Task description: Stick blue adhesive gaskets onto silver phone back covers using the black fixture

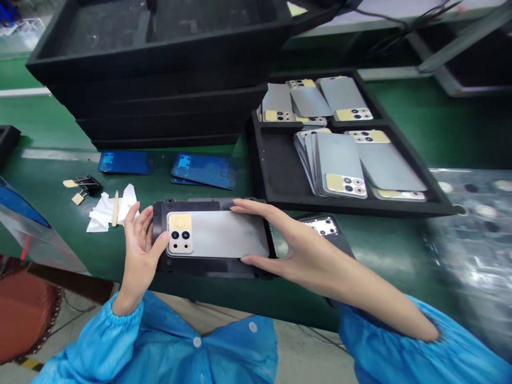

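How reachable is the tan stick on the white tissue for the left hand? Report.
Likely yes: the tan stick lies uncovered on the crumpled white tissue, just beside the left hand. That hand would probably first have to leave the grey phone back cover, where its thumb is.

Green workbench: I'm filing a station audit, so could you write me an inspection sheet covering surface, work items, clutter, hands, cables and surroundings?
Surface: green workbench, glossy, with reflections.
Work items: grey panel with a camera block, lying on a black fixture; similar panels in a black tray, farther back at right.
Clutter: white tissue with a slim stick on it, black clip, blue sheets.
Left hand: at the fixture's left end, thumb tip at the panel's camera end.
Right hand: thumb and index finger at the panel's opposite long edges.
Cables: dark cables, upper right.
Surroundings: stacked black trays behind; red seat at lower left.
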`<action>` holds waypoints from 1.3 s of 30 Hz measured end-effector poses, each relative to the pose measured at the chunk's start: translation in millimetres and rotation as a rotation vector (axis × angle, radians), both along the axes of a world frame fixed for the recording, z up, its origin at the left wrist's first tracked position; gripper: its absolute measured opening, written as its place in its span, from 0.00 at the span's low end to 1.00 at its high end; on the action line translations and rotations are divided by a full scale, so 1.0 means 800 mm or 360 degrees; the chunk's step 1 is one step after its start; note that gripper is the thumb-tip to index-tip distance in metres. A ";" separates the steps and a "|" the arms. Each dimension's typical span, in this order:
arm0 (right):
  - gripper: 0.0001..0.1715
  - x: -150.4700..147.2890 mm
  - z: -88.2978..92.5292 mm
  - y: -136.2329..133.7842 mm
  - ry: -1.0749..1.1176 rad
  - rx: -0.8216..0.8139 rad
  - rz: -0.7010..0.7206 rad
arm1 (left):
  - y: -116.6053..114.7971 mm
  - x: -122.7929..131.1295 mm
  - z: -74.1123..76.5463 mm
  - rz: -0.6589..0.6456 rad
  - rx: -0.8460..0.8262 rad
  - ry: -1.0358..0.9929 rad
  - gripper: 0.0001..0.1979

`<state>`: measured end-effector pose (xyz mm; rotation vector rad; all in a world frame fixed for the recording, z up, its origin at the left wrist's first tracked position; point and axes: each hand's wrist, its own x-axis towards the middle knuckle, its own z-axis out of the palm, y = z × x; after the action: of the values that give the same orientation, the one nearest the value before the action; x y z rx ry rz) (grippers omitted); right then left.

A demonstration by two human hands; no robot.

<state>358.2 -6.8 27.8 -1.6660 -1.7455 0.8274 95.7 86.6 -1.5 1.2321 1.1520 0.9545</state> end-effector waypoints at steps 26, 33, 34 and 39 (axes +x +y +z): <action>0.39 -0.003 0.003 0.000 -0.0057 -0.0084 0.0021 | 0.012 0.004 0.002 -0.0173 0.0023 0.0030 0.29; 0.39 -0.006 0.003 0.002 -0.0123 -0.0045 0.0044 | 0.014 -0.002 -0.007 -0.0201 0.0029 0.0063 0.21; 0.39 -0.006 0.002 0.002 -0.0129 -0.0038 0.0051 | 0.013 -0.002 -0.008 -0.0197 0.0031 0.0071 0.21; 0.38 -0.006 0.002 0.002 -0.0126 -0.0094 0.0034 | 0.012 -0.001 -0.009 -0.0199 0.0066 0.0095 0.20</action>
<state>353.4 -5.1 29.1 -1.7429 -1.8109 0.8407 94.6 96.3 -8.7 1.3575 1.0927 0.8565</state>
